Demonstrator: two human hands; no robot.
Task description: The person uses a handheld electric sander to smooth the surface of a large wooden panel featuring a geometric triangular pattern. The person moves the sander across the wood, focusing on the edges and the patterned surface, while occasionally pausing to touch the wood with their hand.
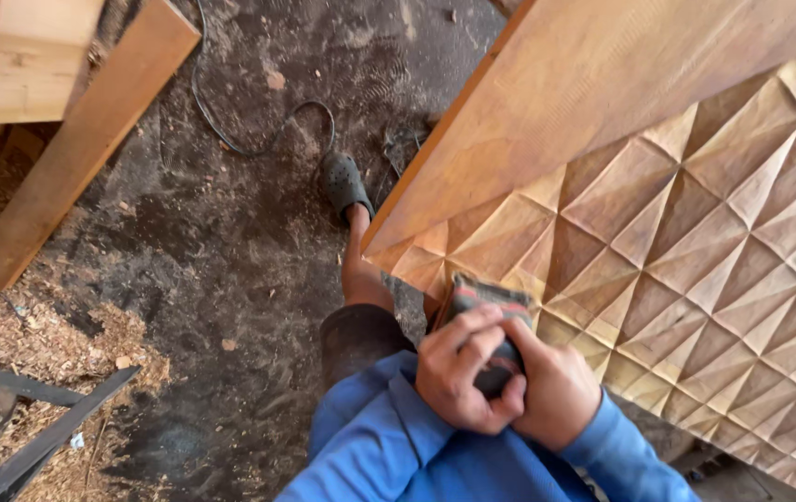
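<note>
A small sander [486,307], seemingly, is clamped by the left hand [458,367] and right hand [551,386] near the carved panel's [696,232] lower corner; tilted, crisp ridges could be rounded.

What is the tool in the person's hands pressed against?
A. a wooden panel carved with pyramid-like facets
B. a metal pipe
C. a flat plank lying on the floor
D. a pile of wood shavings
A: both the left hand and the right hand grip a small power sander set against the lower edge of the carved wooden panel, whose surface is cut into raised triangular facets.
</note>
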